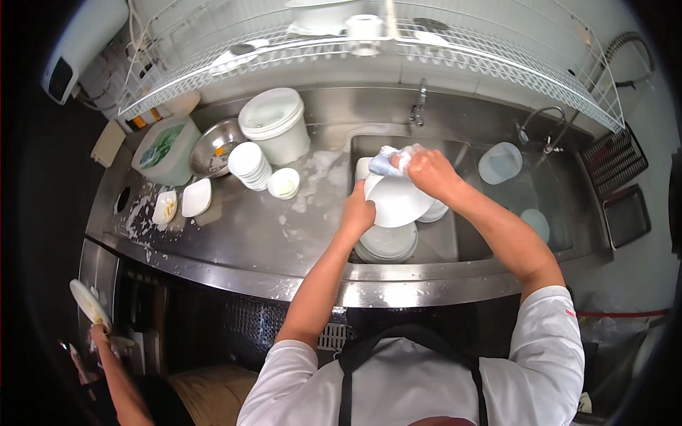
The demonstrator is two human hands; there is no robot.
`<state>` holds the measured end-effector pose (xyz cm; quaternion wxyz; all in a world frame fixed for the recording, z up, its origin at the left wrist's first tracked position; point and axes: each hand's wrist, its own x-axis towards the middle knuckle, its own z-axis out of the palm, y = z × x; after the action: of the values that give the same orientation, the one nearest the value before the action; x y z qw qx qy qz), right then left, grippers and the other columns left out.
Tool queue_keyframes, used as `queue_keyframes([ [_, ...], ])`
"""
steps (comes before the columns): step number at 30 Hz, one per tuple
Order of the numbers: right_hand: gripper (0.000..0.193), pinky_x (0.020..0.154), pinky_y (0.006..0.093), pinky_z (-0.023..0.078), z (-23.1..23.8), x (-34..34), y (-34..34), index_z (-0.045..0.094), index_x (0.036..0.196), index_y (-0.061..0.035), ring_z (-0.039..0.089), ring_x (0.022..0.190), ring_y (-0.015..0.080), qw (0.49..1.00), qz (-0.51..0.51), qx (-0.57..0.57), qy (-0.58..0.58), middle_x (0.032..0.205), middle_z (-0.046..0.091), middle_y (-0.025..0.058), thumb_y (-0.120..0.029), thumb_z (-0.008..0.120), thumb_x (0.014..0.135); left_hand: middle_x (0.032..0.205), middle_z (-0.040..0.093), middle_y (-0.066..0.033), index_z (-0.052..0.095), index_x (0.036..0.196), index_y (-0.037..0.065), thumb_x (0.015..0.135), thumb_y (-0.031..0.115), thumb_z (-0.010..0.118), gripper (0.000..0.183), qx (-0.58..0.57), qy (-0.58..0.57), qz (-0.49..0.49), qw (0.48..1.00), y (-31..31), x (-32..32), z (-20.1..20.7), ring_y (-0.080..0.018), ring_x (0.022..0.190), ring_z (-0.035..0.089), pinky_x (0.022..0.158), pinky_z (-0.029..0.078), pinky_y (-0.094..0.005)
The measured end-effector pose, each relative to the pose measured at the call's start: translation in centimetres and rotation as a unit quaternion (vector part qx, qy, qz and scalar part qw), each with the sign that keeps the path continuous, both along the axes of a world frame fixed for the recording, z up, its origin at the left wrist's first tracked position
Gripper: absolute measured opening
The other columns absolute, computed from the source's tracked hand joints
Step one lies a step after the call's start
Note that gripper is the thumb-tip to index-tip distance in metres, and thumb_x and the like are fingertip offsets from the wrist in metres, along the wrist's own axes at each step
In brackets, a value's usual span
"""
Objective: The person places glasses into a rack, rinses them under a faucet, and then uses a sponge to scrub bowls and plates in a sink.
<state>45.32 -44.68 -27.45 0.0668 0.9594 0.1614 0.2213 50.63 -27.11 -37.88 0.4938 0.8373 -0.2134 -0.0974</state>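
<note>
Over the left sink basin, my left hand (358,211) grips the left edge of a white plate (398,201), which is tilted. My right hand (428,172) is closed on a soapy blue-and-white cloth (386,162) at the plate's far rim. Beneath them a stack of white plates (387,245) stands in the basin, and more white dishes are partly hidden behind the held plate.
Left on the steel counter (305,227) are a white bucket (275,124), a metal bowl (216,148), stacked white bowls (249,165) and small dishes (197,197). A wire rack (369,42) hangs above. The right basin (547,206) holds water. At lower left, another person's hand (99,332) holds a plate.
</note>
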Motion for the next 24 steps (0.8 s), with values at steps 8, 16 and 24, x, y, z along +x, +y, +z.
queue_keyframes([
  [8, 0.027, 0.053, 0.0279, 0.054, -4.7, -11.2, -15.4, 0.057, 0.111, -0.0002, 0.063, 0.067, 0.0149, 0.631, -0.197, 0.736, -0.146, 0.091, 0.063, 0.0057, -0.008, 0.063, 0.085, 0.108, 0.057, -0.0252, 0.042, 0.122, -0.004, 0.075, -0.003, 0.039, 0.048, -0.192, 0.192, -0.054, 0.961, -12.4, -5.4, 0.4, -0.0338, 0.079, 0.066, 0.048, 0.059, -0.0371],
  [16, 0.026, 0.068, 0.0409, 0.054, -8.8, -26.9, -29.1, 0.054, 0.112, -0.0029, 0.063, 0.081, 0.0231, 0.311, -0.154, 0.895, -0.279, 0.097, 0.061, 0.0094, -0.014, 0.059, 0.089, 0.091, 0.060, -0.0330, 0.037, 0.122, -0.001, 0.076, -0.004, 0.044, 0.047, -0.012, -0.115, -0.131, 0.985, -33.2, -13.3, -1.4, -0.0497, 0.089, 0.057, 0.078, 0.045, -0.0530],
  [24, 0.033, 0.071, 0.0404, 0.052, -8.7, -38.9, -33.0, 0.050, 0.118, -0.0010, 0.062, 0.086, 0.0239, 0.298, -0.185, 0.859, -0.372, 0.102, 0.059, 0.0095, -0.016, 0.058, 0.090, 0.113, 0.048, -0.0311, 0.030, 0.125, -0.001, 0.079, -0.007, 0.049, 0.051, 0.106, -0.145, -0.172, 0.969, -44.4, -19.9, -9.5, -0.0512, 0.091, 0.056, 0.080, 0.047, -0.0552],
])
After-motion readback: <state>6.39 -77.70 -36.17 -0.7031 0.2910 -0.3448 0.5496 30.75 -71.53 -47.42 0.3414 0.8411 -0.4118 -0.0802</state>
